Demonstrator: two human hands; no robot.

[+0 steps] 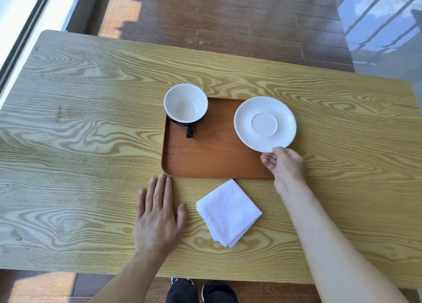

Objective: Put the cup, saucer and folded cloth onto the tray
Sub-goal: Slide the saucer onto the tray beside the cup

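A brown wooden tray (212, 161) lies in the middle of the table. A cup (185, 106), black outside and white inside, stands in the tray's far left corner, handle toward me. My right hand (284, 163) pinches the near rim of a white saucer (265, 123), which is over the tray's far right part; I cannot tell if it rests on the tray. A folded white cloth (228, 212) lies on the table just in front of the tray. My left hand (158, 218) rests flat on the table, fingertips at the tray's near left corner.
The light wood-grain table (80, 124) stretches wide on both sides of the tray. Its near edge runs just above my shoes (201, 289). A dark plank floor and a window frame lie beyond the far edge.
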